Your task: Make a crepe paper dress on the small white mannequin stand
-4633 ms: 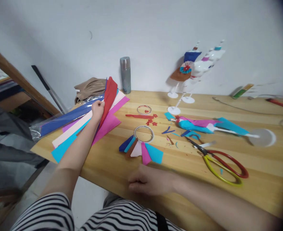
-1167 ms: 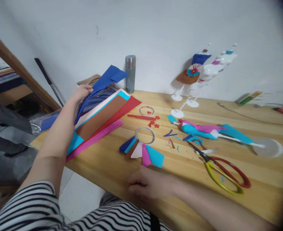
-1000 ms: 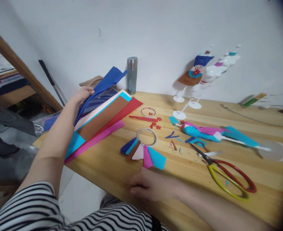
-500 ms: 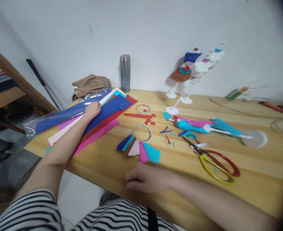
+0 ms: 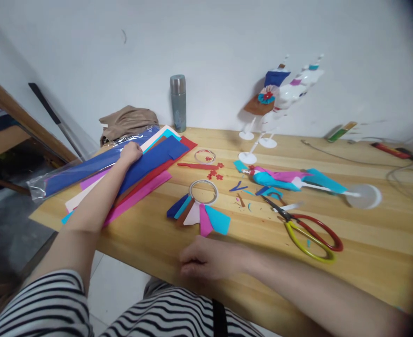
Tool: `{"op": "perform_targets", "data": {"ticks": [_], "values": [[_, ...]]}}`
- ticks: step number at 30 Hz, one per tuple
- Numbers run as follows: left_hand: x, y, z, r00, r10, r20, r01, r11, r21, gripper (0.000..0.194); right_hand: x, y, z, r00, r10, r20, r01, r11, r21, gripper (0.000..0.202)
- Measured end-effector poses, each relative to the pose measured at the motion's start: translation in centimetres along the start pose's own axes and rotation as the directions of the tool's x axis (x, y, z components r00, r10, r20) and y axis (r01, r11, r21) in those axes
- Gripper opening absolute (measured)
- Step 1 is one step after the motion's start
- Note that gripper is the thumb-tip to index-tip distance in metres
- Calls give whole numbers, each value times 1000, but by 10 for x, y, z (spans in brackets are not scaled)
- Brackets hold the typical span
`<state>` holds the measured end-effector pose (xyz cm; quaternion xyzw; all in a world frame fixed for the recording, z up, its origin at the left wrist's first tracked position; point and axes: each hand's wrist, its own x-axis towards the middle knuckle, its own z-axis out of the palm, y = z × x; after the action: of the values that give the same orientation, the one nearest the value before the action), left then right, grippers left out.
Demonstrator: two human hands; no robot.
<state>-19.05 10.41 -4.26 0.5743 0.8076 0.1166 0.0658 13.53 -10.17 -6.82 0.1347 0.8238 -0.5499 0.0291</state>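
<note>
**Left hand on the paper stack, right hand idle at the table edge**

The left hand (image 5: 131, 153) is reaching out toward 10 o'clock and resting on a fanned stack of coloured paper sheets (image 5: 146, 171). Its fingers are curled together over the dark blue sheet (image 5: 157, 157) lying on top — whether they are pinching that sheet or only pressing on it cannot be told from here. The stack is lying flat at the table's 9 to 10 o'clock corner, with red, pink, brown, cyan and pale sheets showing beneath the blue. A clear plastic sleeve (image 5: 69, 173) holding more blue paper is lying just beside the stack, at its 9 o'clock side.

The right hand (image 5: 206, 259) is lying on the wooden table (image 5: 367, 243) at 6 o'clock, near the front edge, fingers loosely curled inward and holding nothing.

Just beyond the right hand, at 12 o'clock from it, a wire ring (image 5: 203, 191) is sitting with a fan of coloured paper petals (image 5: 199, 216) touching its near side. At 3 o'clock from the ring, scissors (image 5: 306, 230) with one red and one yellow handle are lying with blades closed. A cyan and pink paper figure (image 5: 290, 179) is lying on its side behind the scissors. At the wall, 12 o'clock, a metal flask (image 5: 178, 103) is standing upright.
</note>
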Motion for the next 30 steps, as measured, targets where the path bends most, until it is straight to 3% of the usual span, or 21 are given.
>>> {"op": "perform_targets", "data": {"ticks": [4, 7, 9, 14, 16, 18, 20, 22, 26, 30], "values": [[-20, 22, 5, 985, 139, -101, -144, 988, -46, 33, 0, 0, 0, 1000, -3, -1, 3, 1000, -7, 34], [-40, 48, 15, 925, 379, -24, -378, 914, -148, 31, 0, 1, -1, 1000, -10, 11, 10, 1000, -13, 33], [-51, 67, 23, 843, 535, 60, -510, 829, -230, 26, 0, 1, -1, 1000, -20, 19, 21, 1000, -16, 33], [-71, 103, 37, 570, 797, 201, -693, 598, -403, 18, -1, -2, -3, 999, 5, 33, -5, 1000, -18, 32], [-74, 112, 43, 489, 847, 209, -722, 527, -448, 23, -1, -4, -5, 998, 12, 61, -11, 1000, -10, 33], [-76, 117, 49, 435, 878, 200, -738, 475, -479, 30, -2, -7, -7, 997, 16, 72, -15, 1000, -9, 33], [-76, 119, 57, 410, 894, 180, -743, 442, -503, 34, -3, -9, -8, 998, 13, 62, -11, 999, -30, 33], [-75, 117, 64, 415, 898, 147, -738, 427, -522, 35, -4, -11, -9, 998, 3, 57, 0, 998, -67, 32], [-69, 110, 77, 467, 880, 85, -699, 426, -575, 34, -5, -19, -9, 993, 40, 112, -19, 984, -178, 22], [-62, 105, 86, 519, 851, 75, -644, 448, -620, 31, -11, -31, -9, 985, 44, 169, 31, 908, -417, 22]]}}
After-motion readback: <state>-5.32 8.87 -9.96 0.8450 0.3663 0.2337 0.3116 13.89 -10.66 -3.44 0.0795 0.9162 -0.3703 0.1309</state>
